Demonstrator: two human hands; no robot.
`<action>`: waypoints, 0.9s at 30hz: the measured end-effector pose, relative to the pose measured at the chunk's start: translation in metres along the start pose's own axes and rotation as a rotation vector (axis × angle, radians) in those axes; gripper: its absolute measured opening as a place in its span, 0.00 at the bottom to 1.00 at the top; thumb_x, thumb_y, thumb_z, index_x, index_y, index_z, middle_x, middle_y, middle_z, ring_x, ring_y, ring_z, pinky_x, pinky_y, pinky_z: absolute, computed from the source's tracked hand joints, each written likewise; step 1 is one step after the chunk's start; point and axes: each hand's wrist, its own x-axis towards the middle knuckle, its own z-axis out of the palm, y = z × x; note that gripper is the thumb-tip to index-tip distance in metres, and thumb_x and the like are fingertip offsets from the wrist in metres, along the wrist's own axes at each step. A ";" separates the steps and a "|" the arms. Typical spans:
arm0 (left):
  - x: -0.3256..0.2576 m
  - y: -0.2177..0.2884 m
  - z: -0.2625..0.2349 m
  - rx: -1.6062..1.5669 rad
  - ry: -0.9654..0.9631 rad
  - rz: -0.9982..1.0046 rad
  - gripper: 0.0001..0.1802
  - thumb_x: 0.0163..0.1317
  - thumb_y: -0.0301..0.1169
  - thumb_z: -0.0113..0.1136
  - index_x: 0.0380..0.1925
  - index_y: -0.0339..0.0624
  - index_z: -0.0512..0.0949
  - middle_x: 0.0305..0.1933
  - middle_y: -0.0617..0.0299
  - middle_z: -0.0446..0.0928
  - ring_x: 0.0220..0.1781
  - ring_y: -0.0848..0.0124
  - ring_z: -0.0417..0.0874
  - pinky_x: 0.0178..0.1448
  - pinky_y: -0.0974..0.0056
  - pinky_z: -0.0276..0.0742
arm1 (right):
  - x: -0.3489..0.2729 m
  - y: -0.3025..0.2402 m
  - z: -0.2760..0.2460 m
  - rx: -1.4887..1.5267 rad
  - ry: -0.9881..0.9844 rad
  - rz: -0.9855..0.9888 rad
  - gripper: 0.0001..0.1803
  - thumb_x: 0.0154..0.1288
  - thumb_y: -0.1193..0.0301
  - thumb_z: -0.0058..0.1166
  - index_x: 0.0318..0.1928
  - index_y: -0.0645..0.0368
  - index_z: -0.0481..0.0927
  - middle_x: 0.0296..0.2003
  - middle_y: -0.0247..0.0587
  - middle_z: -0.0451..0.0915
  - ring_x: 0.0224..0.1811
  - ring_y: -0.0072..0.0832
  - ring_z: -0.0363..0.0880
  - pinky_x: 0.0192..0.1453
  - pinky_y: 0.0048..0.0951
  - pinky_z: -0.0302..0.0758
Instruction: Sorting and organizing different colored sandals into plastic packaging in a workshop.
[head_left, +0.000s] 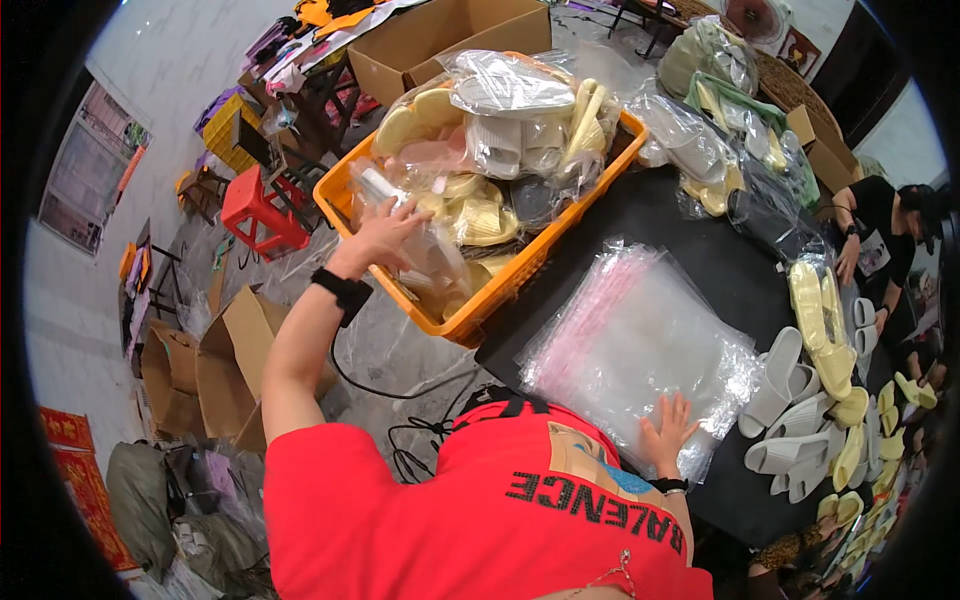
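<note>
My left hand reaches over the near left side of an orange crate, its fingers stretched out against a clear-bagged item. Bagged slippers, mostly pale yellow with some white and grey ones, fill the crate above its rim. On the black table, a stack of clear plastic bags with pink strips along one side lies flat. My right hand rests on the near edge of that stack, fingers spread and nothing gripped.
Loose white slippers and yellow slippers line the table's right side, where a person in black works. More bagged slippers lie at the back. A red stool and open cardboard boxes stand left; a cable crosses the floor.
</note>
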 end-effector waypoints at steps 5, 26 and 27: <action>0.044 0.000 0.043 0.057 0.401 0.115 0.24 0.34 0.29 0.61 0.38 0.50 0.69 0.52 0.58 0.68 0.60 0.56 0.62 0.56 0.43 0.54 | 0.001 -0.006 -0.005 0.025 -0.015 0.021 0.36 0.49 0.51 0.54 0.60 0.47 0.63 0.65 0.41 0.50 0.69 0.40 0.40 0.65 0.56 0.23; 0.001 0.099 -0.188 -0.243 0.288 0.485 0.36 0.29 0.32 0.55 0.48 0.32 0.66 0.46 0.45 0.70 0.52 0.51 0.67 0.58 0.58 0.60 | 0.012 -0.015 -0.016 0.179 0.023 0.034 0.36 0.48 0.47 0.54 0.58 0.48 0.66 0.62 0.47 0.57 0.66 0.43 0.47 0.65 0.55 0.37; -0.002 0.124 -0.196 -0.220 0.234 0.510 0.35 0.29 0.32 0.55 0.46 0.32 0.67 0.44 0.45 0.70 0.50 0.49 0.67 0.56 0.58 0.61 | 0.011 -0.023 -0.023 0.210 0.044 0.023 0.37 0.48 0.47 0.55 0.58 0.47 0.65 0.61 0.48 0.58 0.65 0.44 0.49 0.65 0.53 0.39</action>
